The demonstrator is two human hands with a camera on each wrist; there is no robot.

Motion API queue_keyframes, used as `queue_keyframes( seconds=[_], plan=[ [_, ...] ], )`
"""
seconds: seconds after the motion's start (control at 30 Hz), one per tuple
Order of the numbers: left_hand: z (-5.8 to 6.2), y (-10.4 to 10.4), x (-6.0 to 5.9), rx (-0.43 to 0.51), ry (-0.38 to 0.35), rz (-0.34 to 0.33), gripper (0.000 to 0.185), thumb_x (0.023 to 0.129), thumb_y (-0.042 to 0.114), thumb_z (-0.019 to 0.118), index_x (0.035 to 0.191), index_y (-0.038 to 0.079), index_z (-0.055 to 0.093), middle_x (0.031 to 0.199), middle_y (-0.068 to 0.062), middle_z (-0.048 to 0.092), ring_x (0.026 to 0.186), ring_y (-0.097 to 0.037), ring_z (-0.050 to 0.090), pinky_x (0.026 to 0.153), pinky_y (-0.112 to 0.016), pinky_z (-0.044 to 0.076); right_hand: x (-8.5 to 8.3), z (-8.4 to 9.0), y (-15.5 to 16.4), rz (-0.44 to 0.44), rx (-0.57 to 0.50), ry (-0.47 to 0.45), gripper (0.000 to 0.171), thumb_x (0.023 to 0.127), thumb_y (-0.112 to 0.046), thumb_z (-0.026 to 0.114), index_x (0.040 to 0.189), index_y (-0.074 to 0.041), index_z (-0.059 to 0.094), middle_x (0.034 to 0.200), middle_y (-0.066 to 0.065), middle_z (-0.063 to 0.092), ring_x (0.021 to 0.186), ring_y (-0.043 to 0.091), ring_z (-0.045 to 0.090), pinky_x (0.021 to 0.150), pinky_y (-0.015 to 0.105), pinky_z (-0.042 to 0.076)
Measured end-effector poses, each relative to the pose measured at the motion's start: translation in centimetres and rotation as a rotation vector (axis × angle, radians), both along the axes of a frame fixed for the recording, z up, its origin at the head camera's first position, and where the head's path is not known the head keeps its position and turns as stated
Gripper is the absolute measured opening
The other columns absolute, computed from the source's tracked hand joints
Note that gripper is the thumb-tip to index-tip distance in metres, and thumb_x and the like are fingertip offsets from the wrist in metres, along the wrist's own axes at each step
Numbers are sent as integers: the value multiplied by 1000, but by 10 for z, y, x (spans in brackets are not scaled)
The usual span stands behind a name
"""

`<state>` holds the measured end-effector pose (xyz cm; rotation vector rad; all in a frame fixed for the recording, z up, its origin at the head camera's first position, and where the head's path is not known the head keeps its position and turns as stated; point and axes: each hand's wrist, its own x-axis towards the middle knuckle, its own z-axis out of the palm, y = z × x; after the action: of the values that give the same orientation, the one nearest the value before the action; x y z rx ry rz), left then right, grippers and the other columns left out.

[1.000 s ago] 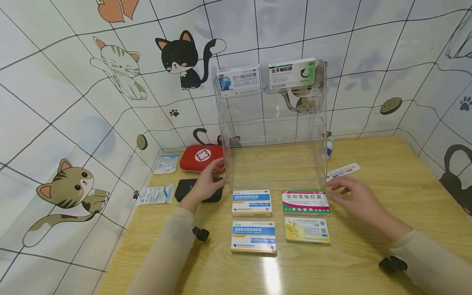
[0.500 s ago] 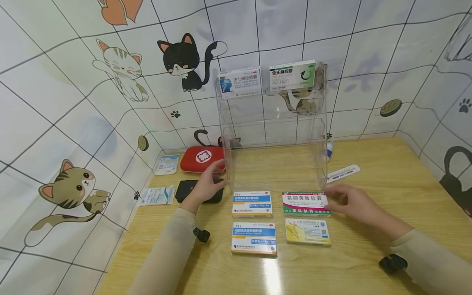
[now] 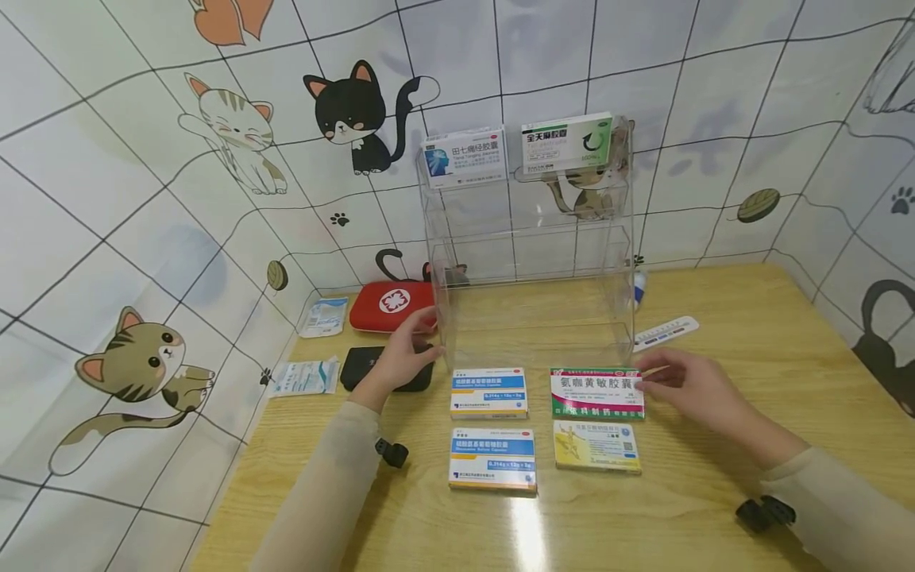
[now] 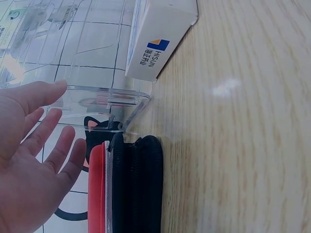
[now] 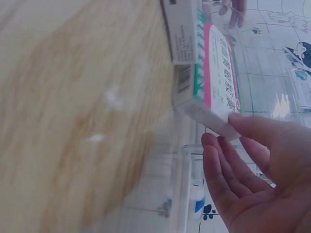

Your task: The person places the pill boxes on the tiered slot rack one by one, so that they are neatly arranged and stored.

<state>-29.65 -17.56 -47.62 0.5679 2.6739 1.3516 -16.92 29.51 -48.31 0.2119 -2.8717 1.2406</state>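
My right hand (image 3: 689, 389) pinches the right end of a white, pink and green medicine box (image 3: 596, 393). In the right wrist view the thumb (image 5: 257, 127) lies on its printed face, and the box is slightly tilted. With fingers extended, my left hand (image 3: 402, 361) rests at the left side of a clear acrylic display rack (image 3: 532, 278); the left wrist view has the thumb (image 4: 41, 93) at the rack's edge. Below the rack are two blue-and-white medicine boxes (image 3: 488, 393) and a yellow-and-white box (image 3: 596, 446). Two more boxes, one blue-and-white (image 3: 466, 159) and one green-and-white (image 3: 566, 144), stand on its top tier.
Beside the left hand lie a red first-aid case (image 3: 393, 306) and a black zip case (image 3: 364, 369). Two sealed packets (image 3: 305, 378) sit farther left. To the rack's right are a thermometer card (image 3: 666, 332) and a white-and-blue bottle (image 3: 638, 290). A cat-patterned wall closes off the back.
My right hand has taken hold of the pink and green box and shifted it slightly right. The left hand stays at the rack's side.
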Motion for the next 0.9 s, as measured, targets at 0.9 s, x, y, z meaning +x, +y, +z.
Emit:
queue_keyframes(
  seconds=[0.9],
  plan=[
    [1, -1, -2, 8, -8, -3, 72, 93, 14, 77, 154, 26, 42, 136, -11, 59, 125, -36, 60, 110, -51, 51, -69, 104, -66, -98, -184, 272, 30, 94, -39, 76, 116, -19, 74, 112, 5, 77, 89, -9, 67, 75, 10, 53]
  ],
)
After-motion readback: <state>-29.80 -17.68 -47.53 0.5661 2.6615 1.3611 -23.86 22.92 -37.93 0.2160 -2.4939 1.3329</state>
